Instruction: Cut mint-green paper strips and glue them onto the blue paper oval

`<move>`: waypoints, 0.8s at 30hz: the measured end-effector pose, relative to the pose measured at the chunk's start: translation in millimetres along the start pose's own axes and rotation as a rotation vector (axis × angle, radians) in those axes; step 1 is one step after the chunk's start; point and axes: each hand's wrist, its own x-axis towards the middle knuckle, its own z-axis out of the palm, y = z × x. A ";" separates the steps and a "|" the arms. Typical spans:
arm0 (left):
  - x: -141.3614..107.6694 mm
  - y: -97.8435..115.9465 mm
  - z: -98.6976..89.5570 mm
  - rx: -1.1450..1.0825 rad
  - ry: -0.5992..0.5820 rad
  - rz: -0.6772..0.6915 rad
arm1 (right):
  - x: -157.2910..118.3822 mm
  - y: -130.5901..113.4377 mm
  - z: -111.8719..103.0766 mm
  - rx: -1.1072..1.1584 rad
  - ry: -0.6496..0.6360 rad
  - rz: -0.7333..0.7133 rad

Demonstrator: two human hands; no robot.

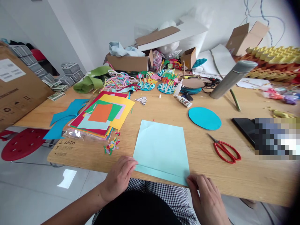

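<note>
A light blue sheet of paper (161, 147) lies at the table's front edge, with a narrow strip folded along its near side. My left hand (119, 175) pinches that folded strip at the left end, fingers closed. At the right end, my right hand (205, 193) grips the near corner between thumb and fingers. To the right of the sheet lie a blue oval cardboard piece (204, 118) and red-handled scissors (226, 151) with their blades closed. Small coloured paper bits (112, 146) are heaped to its left.
A stack of coloured paper (100, 114) and blue offcuts (67, 115) lie on the left. Behind are glue bottles (184, 101), decorated paper discs (166, 87), tangled cords (122, 79) and a cardboard box (128, 62). A grey flask (232, 79) and a black phone (243, 129) are at right.
</note>
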 end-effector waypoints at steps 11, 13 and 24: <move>-0.5 3.0 -1.1 0.075 -0.008 0.043 | 5.9 -17.7 -6.4 0.050 -0.006 0.091; -1.0 2.2 -1.6 0.082 0.001 0.046 | 7.0 -21.2 -8.8 0.052 -0.033 0.115; 1.7 -0.5 -4.8 0.137 -0.042 0.155 | 12.0 -32.9 -15.6 0.030 -0.030 0.159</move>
